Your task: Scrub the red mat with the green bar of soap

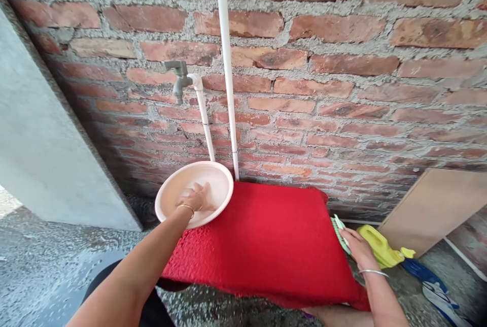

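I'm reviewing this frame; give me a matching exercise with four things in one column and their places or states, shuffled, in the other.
Column one:
1. Left hand
2. Brush
3. Jug
4. Tap

Column two:
A. Yellow, beside the leaning board
B. Mounted on a white pipe against the brick wall
C. Inside the pale basin
D. Held in the right hand

Right pairs: 1-C, 2-D, 3-A, 4-B.

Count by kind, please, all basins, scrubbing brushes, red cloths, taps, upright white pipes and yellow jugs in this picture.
Basin: 1
Scrubbing brush: 1
Red cloth: 1
Tap: 1
Upright white pipes: 2
Yellow jug: 1
Total: 7
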`<state>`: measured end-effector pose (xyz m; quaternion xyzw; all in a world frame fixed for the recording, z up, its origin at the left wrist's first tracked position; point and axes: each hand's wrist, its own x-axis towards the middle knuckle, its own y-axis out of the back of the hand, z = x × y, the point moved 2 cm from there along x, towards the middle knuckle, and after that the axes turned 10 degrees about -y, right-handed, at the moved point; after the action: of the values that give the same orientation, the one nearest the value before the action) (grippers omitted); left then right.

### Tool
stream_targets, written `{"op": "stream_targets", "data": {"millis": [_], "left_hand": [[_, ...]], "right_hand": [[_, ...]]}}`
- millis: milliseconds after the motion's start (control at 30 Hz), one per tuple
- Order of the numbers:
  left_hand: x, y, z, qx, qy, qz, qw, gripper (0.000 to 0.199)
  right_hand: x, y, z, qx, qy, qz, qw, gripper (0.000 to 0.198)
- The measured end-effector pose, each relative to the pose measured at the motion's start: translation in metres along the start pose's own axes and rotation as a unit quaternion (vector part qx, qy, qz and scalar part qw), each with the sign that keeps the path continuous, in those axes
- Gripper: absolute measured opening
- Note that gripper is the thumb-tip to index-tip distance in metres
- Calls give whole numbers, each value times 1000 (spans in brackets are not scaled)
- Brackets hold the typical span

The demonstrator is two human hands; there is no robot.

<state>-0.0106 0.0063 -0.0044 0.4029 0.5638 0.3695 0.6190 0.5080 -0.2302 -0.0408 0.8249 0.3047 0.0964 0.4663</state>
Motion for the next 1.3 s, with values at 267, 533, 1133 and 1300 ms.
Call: {"op": "stream_targets", "data": {"millis": [267,533,1133,1300], "left_hand": [[1,1,-1,-10,-11,-4,1000,116],[0,1,-2,-13,-22,7,1000,114],[6,-4,3,-43,-1,17,999,116],[5,-5,4,-27,-6,6,1000,106]], "right_hand": [[-50,-30,-70,15,85,-23,996,51],[-165,-119,-191,-77,357,-103,925,28],[-30,9,-44,-186,-19,43,982,57],[-88,-54,-129,-95,176,-17,980,38]]}}
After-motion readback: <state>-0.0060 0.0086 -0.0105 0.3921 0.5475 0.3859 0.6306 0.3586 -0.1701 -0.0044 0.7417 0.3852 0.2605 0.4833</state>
